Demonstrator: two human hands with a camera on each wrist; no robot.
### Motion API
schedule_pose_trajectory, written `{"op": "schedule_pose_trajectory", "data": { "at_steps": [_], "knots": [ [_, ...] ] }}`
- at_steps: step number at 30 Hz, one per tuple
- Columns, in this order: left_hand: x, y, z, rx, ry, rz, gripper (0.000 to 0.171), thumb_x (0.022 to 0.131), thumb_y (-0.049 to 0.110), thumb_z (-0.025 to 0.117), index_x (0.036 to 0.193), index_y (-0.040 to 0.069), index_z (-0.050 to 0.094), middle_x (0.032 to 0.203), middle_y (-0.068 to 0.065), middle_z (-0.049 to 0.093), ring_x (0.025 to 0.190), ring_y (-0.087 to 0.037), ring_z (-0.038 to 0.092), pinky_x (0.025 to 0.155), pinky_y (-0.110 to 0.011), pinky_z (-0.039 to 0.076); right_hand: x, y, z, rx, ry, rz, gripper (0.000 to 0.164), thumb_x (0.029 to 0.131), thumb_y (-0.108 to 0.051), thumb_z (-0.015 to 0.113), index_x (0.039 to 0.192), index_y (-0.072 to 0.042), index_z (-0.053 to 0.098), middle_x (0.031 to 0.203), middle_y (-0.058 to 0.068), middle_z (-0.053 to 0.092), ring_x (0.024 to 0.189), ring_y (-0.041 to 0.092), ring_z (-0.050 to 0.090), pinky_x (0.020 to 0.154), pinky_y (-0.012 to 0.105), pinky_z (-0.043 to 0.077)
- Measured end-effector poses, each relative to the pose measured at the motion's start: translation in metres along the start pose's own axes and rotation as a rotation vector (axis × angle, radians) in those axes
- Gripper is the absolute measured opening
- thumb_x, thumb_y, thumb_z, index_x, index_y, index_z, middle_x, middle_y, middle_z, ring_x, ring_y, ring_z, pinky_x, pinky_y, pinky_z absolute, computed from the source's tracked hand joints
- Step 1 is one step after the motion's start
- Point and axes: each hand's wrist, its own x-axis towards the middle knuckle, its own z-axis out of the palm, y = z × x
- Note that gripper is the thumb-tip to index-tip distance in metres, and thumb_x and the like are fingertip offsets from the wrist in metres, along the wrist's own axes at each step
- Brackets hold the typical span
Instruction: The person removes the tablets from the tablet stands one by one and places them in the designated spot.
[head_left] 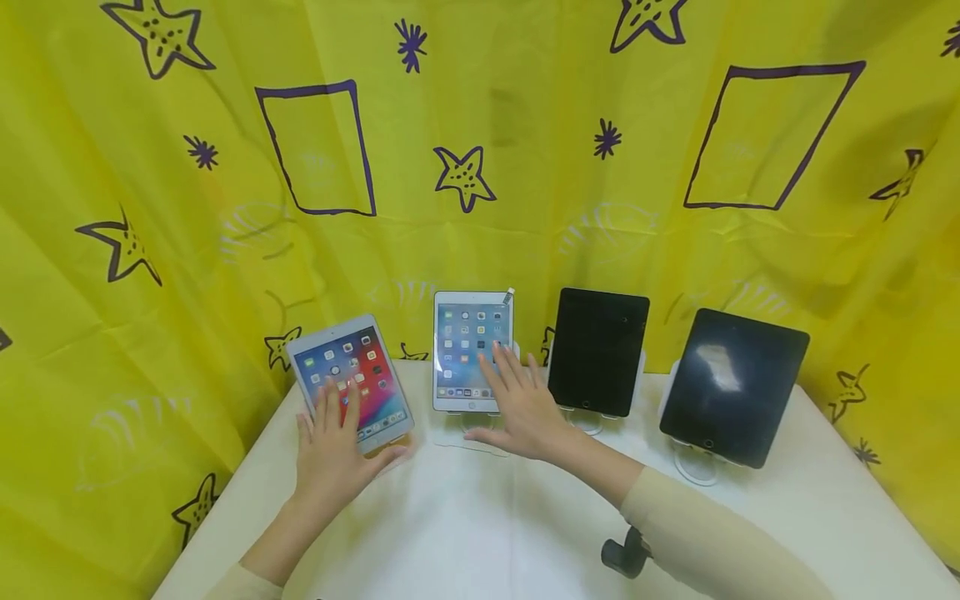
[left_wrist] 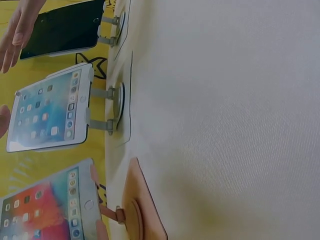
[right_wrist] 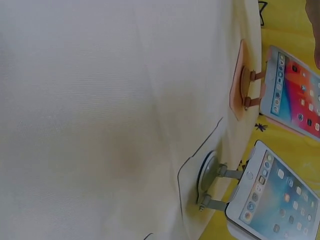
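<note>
A white tablet (head_left: pixel 375 379) with a red and blue home screen leans at the left on an orange stand (left_wrist: pixel 142 202). My left hand (head_left: pixel 330 450) is spread before it, fingers extended over the lower part of the screen. To its right, a second white tablet (head_left: pixel 461 350) with a light blue home screen stands on a grey stand (left_wrist: pixel 120 105). Before that one is my right hand (head_left: pixel 525 408), its fingers straight and apart, overlapping the screen's lower right in the head view. Neither hand grips anything.
Further right stand a black tablet (head_left: pixel 597 354) and another dark-screened tablet (head_left: pixel 738 387), the latter reflecting a light. All are on a white-covered table (head_left: pixel 465 517). Behind hangs a yellow curtain (head_left: pixel 525 242) printed with starfish. A dark cylindrical piece (head_left: pixel 626 557) shows by the right sleeve.
</note>
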Motion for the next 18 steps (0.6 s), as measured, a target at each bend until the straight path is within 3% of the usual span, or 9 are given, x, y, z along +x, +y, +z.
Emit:
{"op": "schedule_pose_trajectory", "data": {
  "at_steps": [7,13,18],
  "knots": [
    [0.001,-0.009,-0.004,-0.033,0.044,-0.033,0.112,0.069,0.054,0.075,0.15,0.002,0.017,0.154,-0.027,0.011,0.139,-0.046,0.011,0.105,-0.072,0.011,0.012,0.001,0.007,0.01,0.018,0.0,0.101,0.079,-0.065,0.059,0.149,-0.002,0.023,0.154,0.023,0.019,0.142,0.037,0.02,0.113,0.059,0.016],
    [0.002,-0.019,-0.004,-0.038,0.12,-0.054,0.113,0.067,0.048,0.079,0.15,0.003,0.017,0.151,-0.029,0.018,0.136,-0.045,0.018,0.103,-0.072,0.019,0.021,-0.001,0.012,0.086,-0.009,0.046,0.099,0.08,-0.062,0.062,0.149,-0.004,0.022,0.155,0.022,0.017,0.142,0.036,0.02,0.113,0.058,0.018],
    [0.001,-0.025,-0.004,-0.053,0.136,-0.088,0.115,0.069,0.045,0.079,0.151,0.004,0.009,0.151,-0.03,0.015,0.135,-0.048,0.02,0.102,-0.071,0.023,0.029,-0.009,0.014,0.183,-0.008,0.084,0.097,0.08,-0.059,0.064,0.149,-0.004,0.023,0.154,0.021,0.02,0.14,0.036,0.026,0.112,0.055,0.024]
  ]
}}
